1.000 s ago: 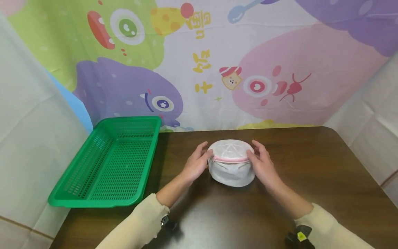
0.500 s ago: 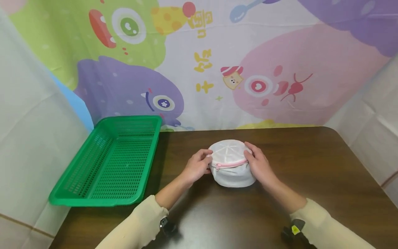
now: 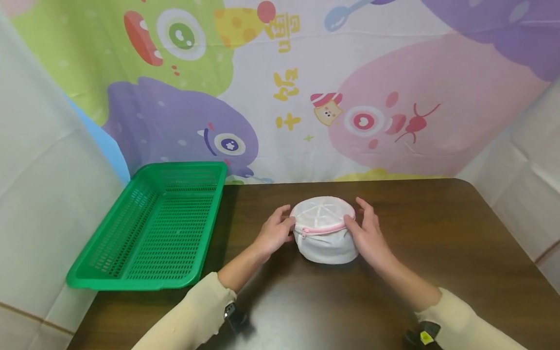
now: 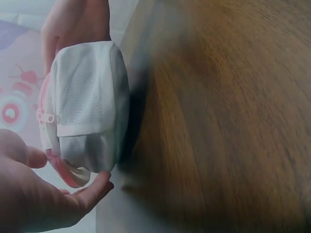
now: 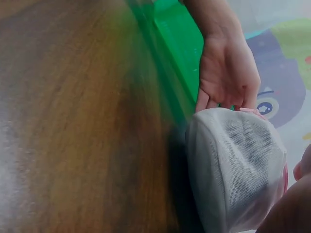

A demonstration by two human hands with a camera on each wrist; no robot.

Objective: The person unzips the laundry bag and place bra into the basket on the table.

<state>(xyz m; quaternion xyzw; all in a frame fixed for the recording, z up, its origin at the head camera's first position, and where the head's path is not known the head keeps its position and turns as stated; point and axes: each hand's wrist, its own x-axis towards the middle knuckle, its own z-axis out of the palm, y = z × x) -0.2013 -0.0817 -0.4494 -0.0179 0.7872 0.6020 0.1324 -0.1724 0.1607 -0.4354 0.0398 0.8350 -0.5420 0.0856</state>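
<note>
A round white mesh laundry bag (image 3: 323, 243) with a pink zipper (image 3: 323, 229) sits on the brown table, lid side up. My left hand (image 3: 274, 234) is at its left side, thumb near the rim and fingers loosely extended. From the left wrist, that hand (image 4: 34, 189) has its thumb by the zipper edge and a fingertip low on the bag's side. On the other side my right hand (image 3: 371, 240) rests its thumb on the rim, its other fingers spread away from the bag. The zipper pull (image 4: 46, 116) lies toward the front left of the bag.
A green plastic basket (image 3: 175, 243) with slotted walls stands left of the bag, along the table's left edge. Behind the table (image 3: 437, 233) hangs a cartoon-printed cloth (image 3: 297, 155). Pale panels (image 3: 48, 170) flank both sides.
The bag has turned a little, its zipper pull shifting toward the front. My right fingers closed in on the bag half a second ago and have since spread; my left fingers have loosened too.
</note>
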